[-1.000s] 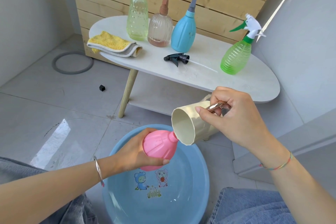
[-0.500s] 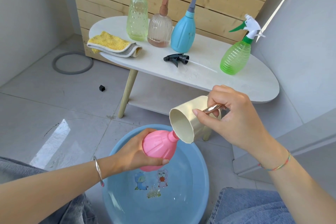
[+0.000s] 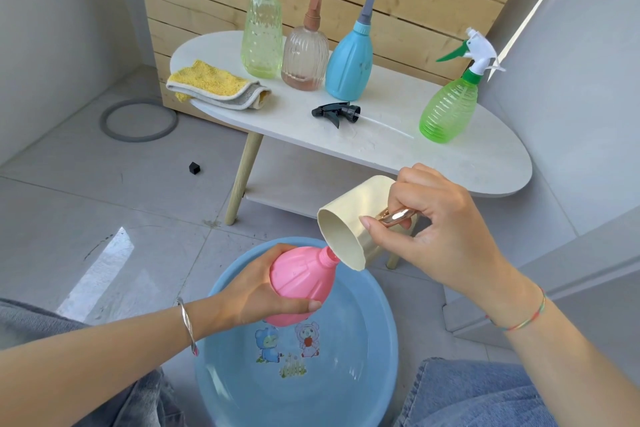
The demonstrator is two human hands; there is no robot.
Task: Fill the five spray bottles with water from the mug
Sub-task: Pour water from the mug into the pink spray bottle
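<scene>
Pouring looks like the step in hand: the pink bottle (image 3: 301, 284) is held over the blue basin (image 3: 389, 315), its open neck touching the lower lip of the mug (image 3: 349, 225). The mug is tipped steeply, mouth towards the camera, and what shows of its inside looks bare. I can see no stream of water, so this mugful is probably nearly spent.

The left hand (image 3: 249, 291) wraps its fingers round the bottle's belly, thumb across the front. The right hand (image 3: 440, 229) pinches the mug's shiny handle, fingers curled through it and thumb stretched along the mug's side.

As for progress, the pink bottle is the only one open. Its likely top, one black spray head (image 3: 337, 113), lies loose on the white table (image 3: 485, 163). Whether the pink bottle is full cannot be told, as its wall is opaque.

Four more bottles stand capped on the table, making five in all:
- a tall green bottle (image 3: 262, 28)
- a ribbed clear bottle (image 3: 305, 55)
- a blue bottle (image 3: 349, 62)
- a round green bottle (image 3: 448, 107), well apart to the right

How much water these four hold I cannot judge. At the least, the pink one needs its head screwed back on.

There is one mug, one basin and one folded yellow cloth (image 3: 214, 85) at the table's left end.
</scene>
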